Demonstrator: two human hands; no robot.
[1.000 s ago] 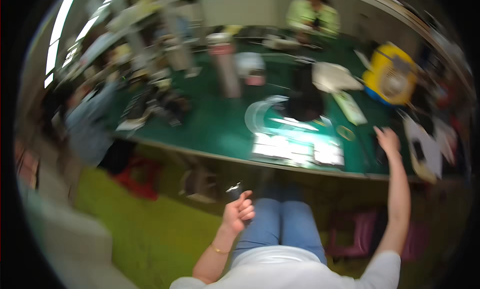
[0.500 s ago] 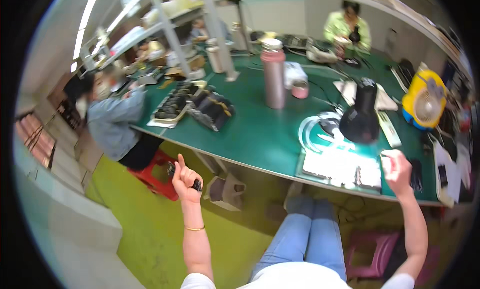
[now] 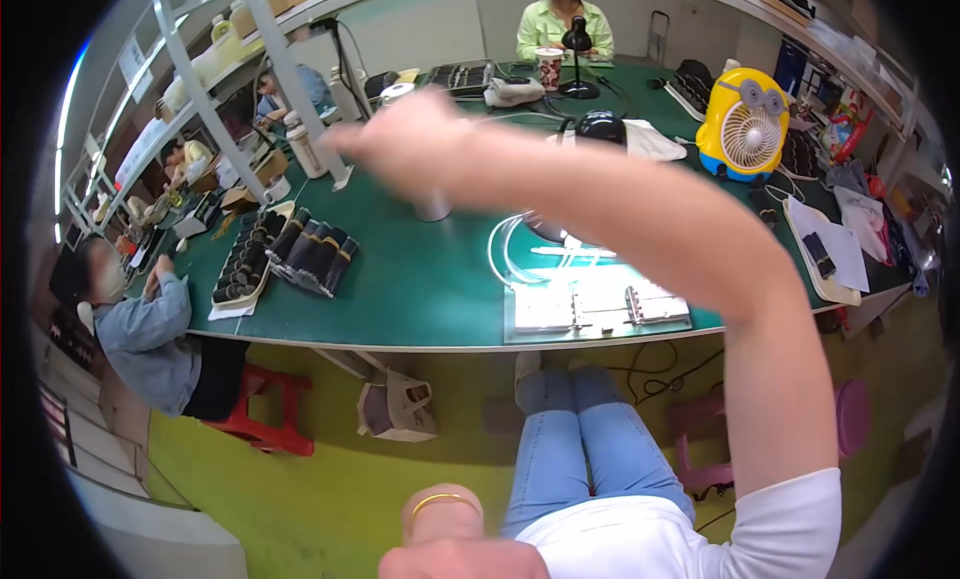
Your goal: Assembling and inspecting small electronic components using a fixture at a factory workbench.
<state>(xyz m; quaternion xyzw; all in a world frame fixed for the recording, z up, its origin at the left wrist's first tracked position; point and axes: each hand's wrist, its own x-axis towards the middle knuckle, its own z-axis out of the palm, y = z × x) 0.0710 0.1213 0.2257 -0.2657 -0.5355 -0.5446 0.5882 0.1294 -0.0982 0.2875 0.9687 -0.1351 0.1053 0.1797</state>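
Observation:
My right hand (image 3: 405,144) is stretched far across to the left over the bench, smeared by motion. It hides most of a tall bottle (image 3: 433,208), whose base and lid show around it. Whether the fingers hold anything cannot be made out. My left hand (image 3: 460,561) is at the bottom edge, close in front of my body and partly cut off; a gold bangle (image 3: 445,499) circles its wrist. Its fingers are hidden. Dark bundled pieces (image 3: 312,259) lie on the green bench (image 3: 420,299), beside a tray of black parts (image 3: 235,301).
Under the lamp (image 3: 601,127) lies a brightly lit white work plate with metal fittings (image 3: 600,309). A yellow fan (image 3: 745,129) and a tray with paper (image 3: 825,254) stand right. One person (image 3: 150,324) sits left, another (image 3: 565,29) opposite. A paper bag (image 3: 397,407) stands below.
My right hand has swung from beside the lit plate to the upper left. My left hand, which gripped small dark pieces, has drawn back toward my body. The view has turned right.

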